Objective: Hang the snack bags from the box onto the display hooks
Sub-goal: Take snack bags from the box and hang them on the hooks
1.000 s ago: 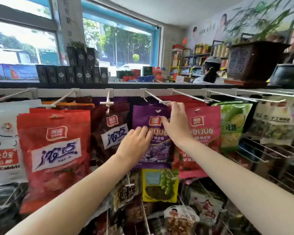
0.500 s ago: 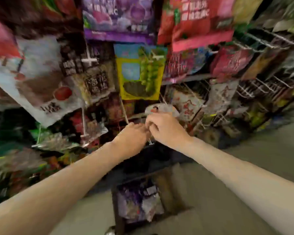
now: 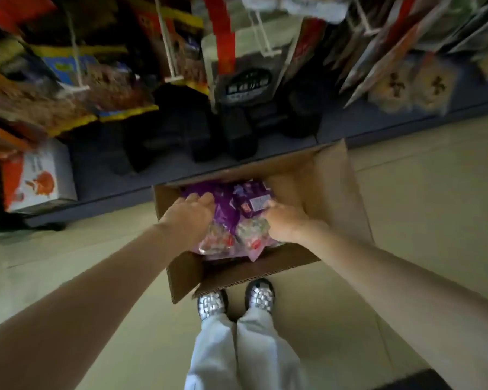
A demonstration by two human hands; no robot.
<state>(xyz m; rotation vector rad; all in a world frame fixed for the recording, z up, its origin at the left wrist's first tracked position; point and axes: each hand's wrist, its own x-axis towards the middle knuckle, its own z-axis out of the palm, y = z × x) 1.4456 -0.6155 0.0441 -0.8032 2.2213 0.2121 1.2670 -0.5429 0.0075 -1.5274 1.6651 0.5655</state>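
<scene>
An open cardboard box (image 3: pixel 334 190) stands on the floor below the display rack. Several purple snack bags (image 3: pixel 231 212) lie inside it, some with clear windows. Both my hands are down in the box. My left hand (image 3: pixel 190 218) lies on the left side of the bags with its fingers stretched forward. My right hand (image 3: pixel 285 223) curls its fingers over the right edge of a purple bag. White display hooks (image 3: pixel 171 60) stick out of the rack above, loaded with blurred hanging bags.
The rack's dark base shelf (image 3: pixel 181 161) runs just behind the box, with black packs on it. A white and orange carton (image 3: pixel 37 178) stands at the left. My shoes (image 3: pixel 212 304) touch the box's near flap. Beige floor lies on both sides.
My view has swung down from the top hooks to the floor. Both hands left the hung purple bag, dropped past the lower hooks and now reach into the box.
</scene>
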